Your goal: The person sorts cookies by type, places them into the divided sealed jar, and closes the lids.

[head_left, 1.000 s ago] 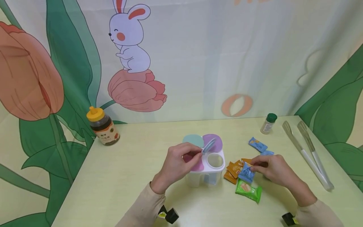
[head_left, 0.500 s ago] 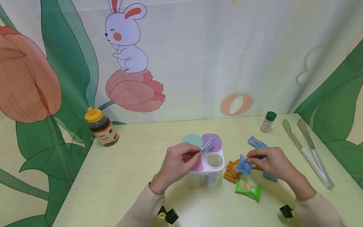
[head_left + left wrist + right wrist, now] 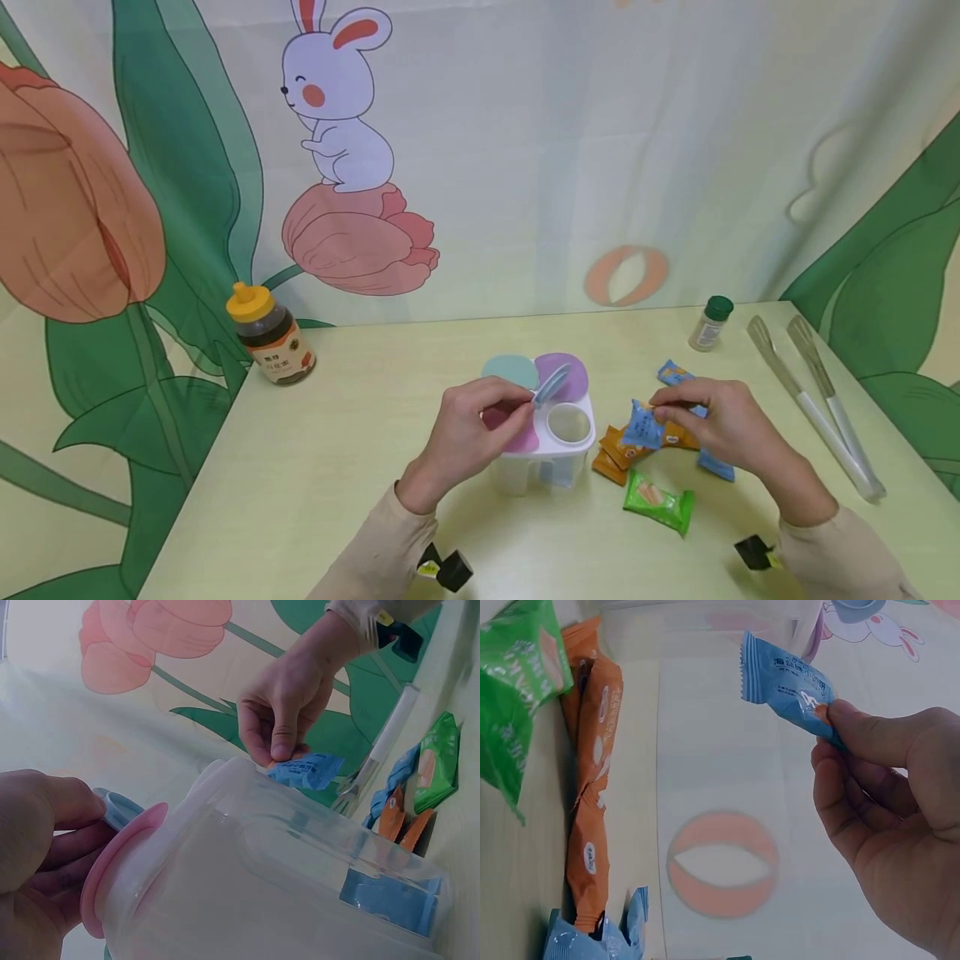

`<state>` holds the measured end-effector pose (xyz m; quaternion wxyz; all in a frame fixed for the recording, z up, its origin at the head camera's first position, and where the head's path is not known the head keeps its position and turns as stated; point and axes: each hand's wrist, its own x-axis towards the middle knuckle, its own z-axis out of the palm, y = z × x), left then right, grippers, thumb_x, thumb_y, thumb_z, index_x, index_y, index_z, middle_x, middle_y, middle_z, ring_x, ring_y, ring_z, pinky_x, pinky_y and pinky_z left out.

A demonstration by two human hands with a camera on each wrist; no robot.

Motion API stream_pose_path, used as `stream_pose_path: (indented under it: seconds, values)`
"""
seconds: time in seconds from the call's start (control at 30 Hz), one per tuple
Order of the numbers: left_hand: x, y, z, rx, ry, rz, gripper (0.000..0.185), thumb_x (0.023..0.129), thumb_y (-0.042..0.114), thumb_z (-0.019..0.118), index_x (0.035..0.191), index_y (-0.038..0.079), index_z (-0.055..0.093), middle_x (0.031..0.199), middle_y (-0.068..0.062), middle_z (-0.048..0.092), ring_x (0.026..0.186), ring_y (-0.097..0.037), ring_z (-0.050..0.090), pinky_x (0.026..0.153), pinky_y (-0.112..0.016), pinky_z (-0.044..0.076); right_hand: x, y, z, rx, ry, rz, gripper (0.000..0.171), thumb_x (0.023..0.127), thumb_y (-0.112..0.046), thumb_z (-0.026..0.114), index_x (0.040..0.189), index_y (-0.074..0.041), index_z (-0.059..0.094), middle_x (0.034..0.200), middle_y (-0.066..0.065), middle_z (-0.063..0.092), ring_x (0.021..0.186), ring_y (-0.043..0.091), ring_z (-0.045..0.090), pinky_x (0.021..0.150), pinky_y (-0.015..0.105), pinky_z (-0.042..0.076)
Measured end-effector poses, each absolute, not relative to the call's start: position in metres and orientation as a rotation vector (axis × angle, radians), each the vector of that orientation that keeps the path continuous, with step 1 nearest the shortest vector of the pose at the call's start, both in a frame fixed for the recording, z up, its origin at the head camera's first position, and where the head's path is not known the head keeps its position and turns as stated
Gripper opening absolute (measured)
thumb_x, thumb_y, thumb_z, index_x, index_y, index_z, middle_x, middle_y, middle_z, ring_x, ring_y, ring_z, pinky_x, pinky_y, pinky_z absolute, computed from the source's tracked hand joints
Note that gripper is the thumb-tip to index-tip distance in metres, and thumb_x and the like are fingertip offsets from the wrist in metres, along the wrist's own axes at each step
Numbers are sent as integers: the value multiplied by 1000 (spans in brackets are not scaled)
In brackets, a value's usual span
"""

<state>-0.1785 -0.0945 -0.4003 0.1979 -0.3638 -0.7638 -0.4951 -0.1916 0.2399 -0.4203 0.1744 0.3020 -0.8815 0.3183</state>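
My right hand (image 3: 731, 425) pinches a small blue snack packet (image 3: 642, 427) by one end. In the right wrist view the packet (image 3: 787, 682) hangs from thumb and fingers, raised off the table. My left hand (image 3: 472, 425) pinches a light-blue round lid (image 3: 553, 383), tilted up from a clear storage container (image 3: 512, 479) with a white top. The uncovered round opening (image 3: 568, 423) faces up beside that lid; teal, purple and pink lids cover the others. Through the container wall, the left wrist view shows a blue packet (image 3: 390, 900) lying inside.
Orange packets (image 3: 609, 467), a green packet (image 3: 658, 502) and more blue packets (image 3: 717, 465) lie right of the container. Farther right are long tongs (image 3: 813, 421) and a small green-capped bottle (image 3: 707, 327). A yellow-capped dark bottle (image 3: 285, 354) stands at the left edge.
My right hand has picked the blue packet up off the pile and lifted it slightly. My left hand stays on the raised lid.
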Motion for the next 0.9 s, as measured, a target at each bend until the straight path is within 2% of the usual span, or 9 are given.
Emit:
stream_pose_path:
  seconds: [0.2,0.3,0.43,0.53,0.73,0.9]
  values:
    - [-179,-94,-400,-1015,-2143,-1383,9,84,4,74,92,0,73,87,-7,72,72,-9,66,64,-18,57,-191,240,-414,912,-2473,962,19,81,-3,75,92,-19,74,82,-1,73,70,4,67,59,12,51]
    - [-179,-94,-400,-1017,-2140,-1383,9,84,4,74,93,1,74,87,-7,73,72,-9,66,64,-18,57,-192,238,-410,942,-2451,974,19,83,-2,73,93,-18,74,82,-3,72,72,2,66,60,12,51]
    - [-179,-95,-400,-1016,-2132,-1376,9,84,4,74,93,1,74,87,-7,73,72,-9,66,64,-17,57,-192,232,-403,959,-2403,960,28,79,6,74,93,-18,73,83,-9,70,72,-2,64,61,11,50]
    - [-179,-95,-400,-1009,-2131,-1367,9,83,3,74,92,1,74,87,-6,73,72,-9,65,64,-17,57,-192,226,-398,966,-2369,974,31,77,9,75,93,-17,73,82,-9,70,72,-2,63,63,10,50]
    - [-179,-95,-400,-1009,-2136,-1372,8,83,3,74,91,1,74,87,-6,73,72,-9,65,64,-17,57,-191,219,-391,981,-2335,986,31,77,9,75,93,-18,74,81,-10,70,71,-2,62,65,9,49]
    - [-178,-94,-400,-1010,-2145,-1380,8,84,3,74,92,1,74,87,-6,73,72,-9,65,64,-17,57,-190,217,-386,1002,-2329,1006,26,79,5,74,93,-17,74,83,-4,72,72,0,64,64,10,50]
